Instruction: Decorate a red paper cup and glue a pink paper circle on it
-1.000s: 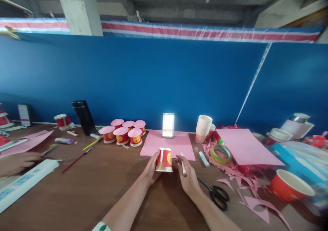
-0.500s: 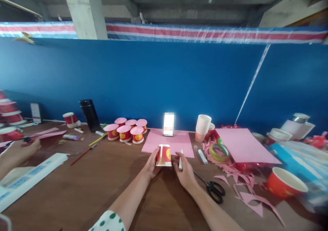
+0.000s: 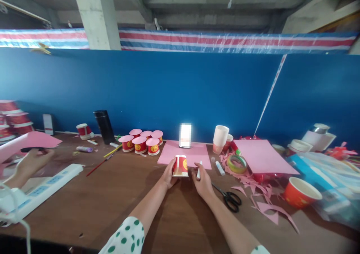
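My left hand (image 3: 169,174) is wrapped round the side of a red paper cup (image 3: 180,166) with a yellow emblem. The cup's wider end faces down, just above the table. Close to its right, my right hand (image 3: 203,181) grips a white glue stick (image 3: 199,170), which points upward and is apart from the cup. Behind the cup, pink paper sheets (image 3: 168,152) lie flat under a bright phone screen (image 3: 185,136). Black-handled scissors (image 3: 232,200) rest beside my right forearm.
Several red cups topped with pink discs (image 3: 140,141) stand at the back left, near a black flask (image 3: 104,127). Pink scraps (image 3: 268,207), a tape roll (image 3: 236,164) and an orange cup (image 3: 302,193) lie right. Another person's hand (image 3: 32,164) works over a power strip (image 3: 53,184).
My hands keep the same hold on the cup and glue stick. The view has shifted slightly. At the left, the other person's hand has raised a pink sheet.
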`<action>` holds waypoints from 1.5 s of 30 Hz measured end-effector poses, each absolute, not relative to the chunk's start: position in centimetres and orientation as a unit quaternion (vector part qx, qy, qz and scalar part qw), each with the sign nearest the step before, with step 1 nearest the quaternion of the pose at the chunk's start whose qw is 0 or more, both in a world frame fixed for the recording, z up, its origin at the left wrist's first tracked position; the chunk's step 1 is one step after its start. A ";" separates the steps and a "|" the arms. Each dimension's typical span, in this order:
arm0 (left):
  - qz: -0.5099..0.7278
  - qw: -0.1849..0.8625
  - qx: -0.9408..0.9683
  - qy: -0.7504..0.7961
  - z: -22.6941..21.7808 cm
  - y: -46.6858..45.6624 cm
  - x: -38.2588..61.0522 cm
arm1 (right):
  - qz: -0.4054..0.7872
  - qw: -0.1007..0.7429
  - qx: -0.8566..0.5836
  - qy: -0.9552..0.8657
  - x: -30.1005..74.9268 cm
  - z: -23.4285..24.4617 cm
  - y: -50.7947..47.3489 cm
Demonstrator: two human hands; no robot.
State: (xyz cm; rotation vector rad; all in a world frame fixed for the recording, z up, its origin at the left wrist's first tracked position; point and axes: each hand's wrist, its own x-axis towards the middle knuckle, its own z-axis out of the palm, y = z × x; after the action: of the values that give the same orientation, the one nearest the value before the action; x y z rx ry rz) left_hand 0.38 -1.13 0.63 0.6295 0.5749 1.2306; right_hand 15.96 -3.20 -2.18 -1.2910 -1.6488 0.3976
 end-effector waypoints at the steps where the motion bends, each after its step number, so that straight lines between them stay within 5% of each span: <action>1: 0.560 0.733 0.288 0.259 0.7 -1.2 0.4 | 0.161 0.484 -0.530 -0.678 16.0 -2.2 -3.2; 34: 0.635 0.629 0.331 0.304 0.1 -3.3 0.9 | 0.081 0.423 -0.582 -0.690 15.3 -1.8 -3.3; 45: 0.605 0.668 0.322 0.289 0.2 -3.1 0.6 | 0.076 0.416 -0.610 -0.670 14.8 -1.7 -2.8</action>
State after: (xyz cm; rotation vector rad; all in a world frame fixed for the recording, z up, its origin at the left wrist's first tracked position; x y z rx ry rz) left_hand 0.59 -3.09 0.24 0.7259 0.6519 1.3655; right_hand 14.82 -2.83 -1.69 -1.5323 -1.6822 0.1919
